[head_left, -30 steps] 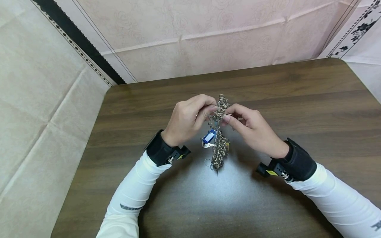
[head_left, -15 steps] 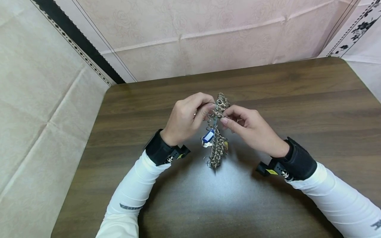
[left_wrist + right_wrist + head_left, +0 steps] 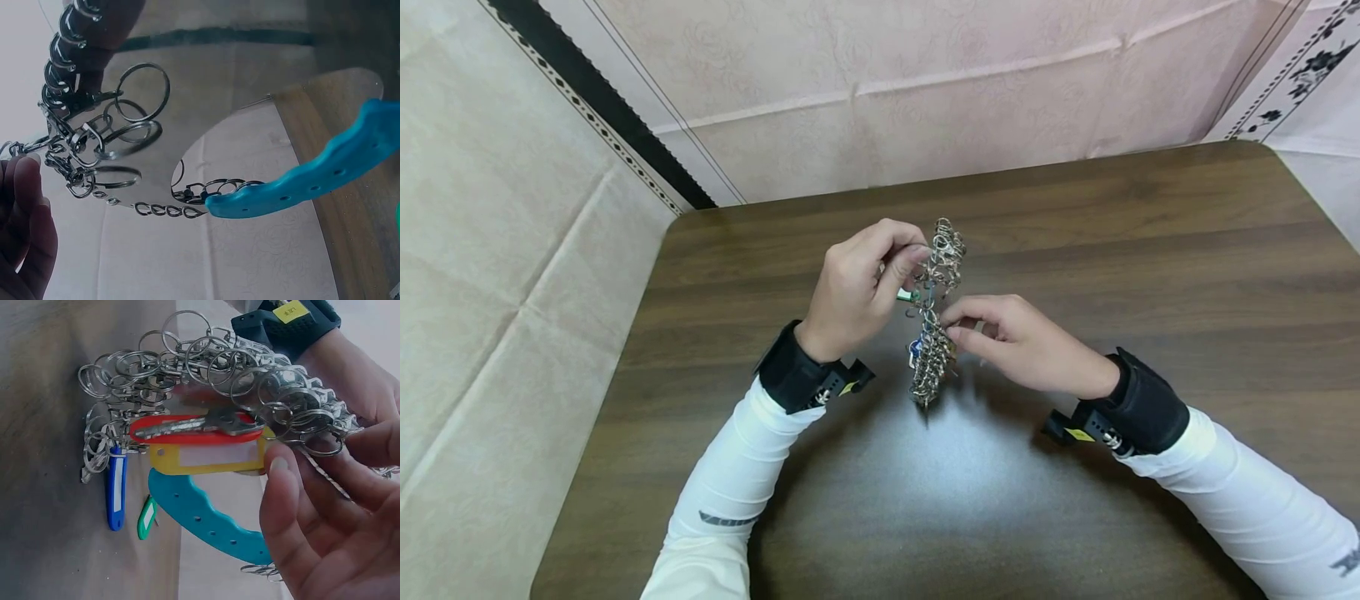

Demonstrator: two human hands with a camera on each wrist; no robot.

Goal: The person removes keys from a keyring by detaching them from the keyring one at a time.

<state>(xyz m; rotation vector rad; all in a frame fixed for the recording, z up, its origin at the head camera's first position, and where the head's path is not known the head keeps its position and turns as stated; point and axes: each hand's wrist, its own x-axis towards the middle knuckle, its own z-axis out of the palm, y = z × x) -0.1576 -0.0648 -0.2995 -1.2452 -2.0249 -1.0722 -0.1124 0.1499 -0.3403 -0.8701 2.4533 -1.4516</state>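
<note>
A bunch of metal key rings on short chains (image 3: 931, 354) hangs between the two hands in the head view, strung along a teal curved plastic holder (image 3: 203, 515) with small holes. My left hand (image 3: 859, 283) pinches a chain at the upper end of the bunch; its fingers (image 3: 28, 194) meet the chain in the left wrist view. My right hand (image 3: 1007, 342) pinches a ring lower on the right side, next to a key (image 3: 206, 422) with red and yellow tags (image 3: 206, 464). Blue (image 3: 116, 494) and green (image 3: 147, 519) tags dangle below. Exact fingertip contact is partly hidden by rings.
A brown wooden table (image 3: 850, 517) lies beneath the hands. Pale patterned cloth (image 3: 925, 92) stands behind it, and more cloth (image 3: 512, 333) covers the left side. Black bands (image 3: 1138, 404) with small cameras sit on both wrists.
The left hand has moved up and left with the bunch. The right hand has shifted down along it, away from the left. A green tag now shows beside the left hand; the blue tag is mostly covered.
</note>
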